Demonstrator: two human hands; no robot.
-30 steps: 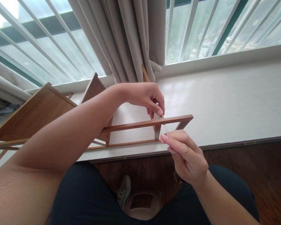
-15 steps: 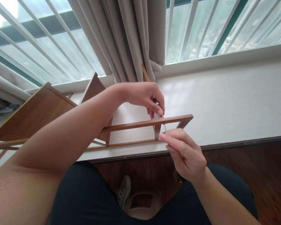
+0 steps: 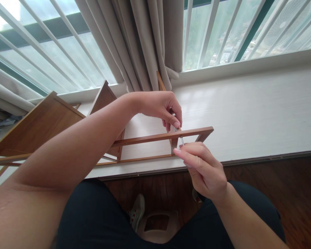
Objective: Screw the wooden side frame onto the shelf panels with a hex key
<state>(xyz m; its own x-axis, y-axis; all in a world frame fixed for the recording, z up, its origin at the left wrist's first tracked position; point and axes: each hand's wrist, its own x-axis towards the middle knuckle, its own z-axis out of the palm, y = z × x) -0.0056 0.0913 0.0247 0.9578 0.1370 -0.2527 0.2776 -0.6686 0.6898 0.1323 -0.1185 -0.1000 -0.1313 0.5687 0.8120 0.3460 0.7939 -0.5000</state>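
Two hands meet at a slim wooden rail [image 3: 147,138], part of a wooden frame resting on the white surface [image 3: 243,103]. On the rail's near side, the right hand [image 3: 203,167] pinches a thin metal rod [image 3: 182,141] between thumb and fingers; the rod's far end appears to touch the rail, close to the rail's right-hand end. Whether it is a bolt or a tool cannot be told. The left hand [image 3: 171,110], just beyond the rail, is closed in a pinch on a small pale part [image 3: 178,130], mostly hidden by the fingers and seemingly against the rail's far face.

As for progress, a short crosspiece [image 3: 174,147] stands beneath the rail, and a lower bar [image 3: 145,158] runs along the rail's near side. A large panel [image 3: 38,126] and a smaller panel [image 3: 103,100], both left of the rail, stand tilted and look already joined into the frame, though the arm hides some joints. Judging by the length of rod showing outside the rail, the fixing at this spot seems begun but unfinished. How many other joints remain loose is not visible.
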